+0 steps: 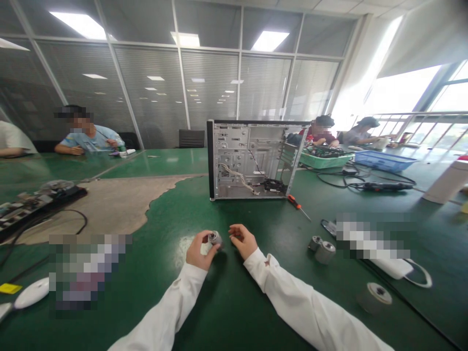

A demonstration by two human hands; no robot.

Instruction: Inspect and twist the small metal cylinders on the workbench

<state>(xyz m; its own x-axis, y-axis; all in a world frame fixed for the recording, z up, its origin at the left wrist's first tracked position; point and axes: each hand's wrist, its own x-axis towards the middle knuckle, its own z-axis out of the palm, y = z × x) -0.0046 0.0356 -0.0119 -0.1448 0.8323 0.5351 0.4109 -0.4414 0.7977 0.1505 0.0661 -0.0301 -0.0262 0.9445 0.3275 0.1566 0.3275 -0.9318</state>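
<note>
Between the thumb and fingers of my left hand (198, 252) is a small grey metal cylinder (216, 240) with a dark fitting on its top, held low over the green table. My right hand (244, 243) hovers just to the right of it, apart from the cylinder. Its fingers are loosely bent and spread, and nothing shows in them. Farther right stand two similar metal cylinders, a larger one (325, 253) and a smaller one (314, 243), side by side. Another wide cylinder (376, 297) sits nearer the right front.
An opened computer case (211, 163) stands ahead, with an orange-handled screwdriver (294, 202) by its right corner. Green (329, 161) and blue (383, 161) baskets lie behind. A white power strip (395, 267) and black cable are right; a white mouse (32, 293) is left. Several people sit around the table.
</note>
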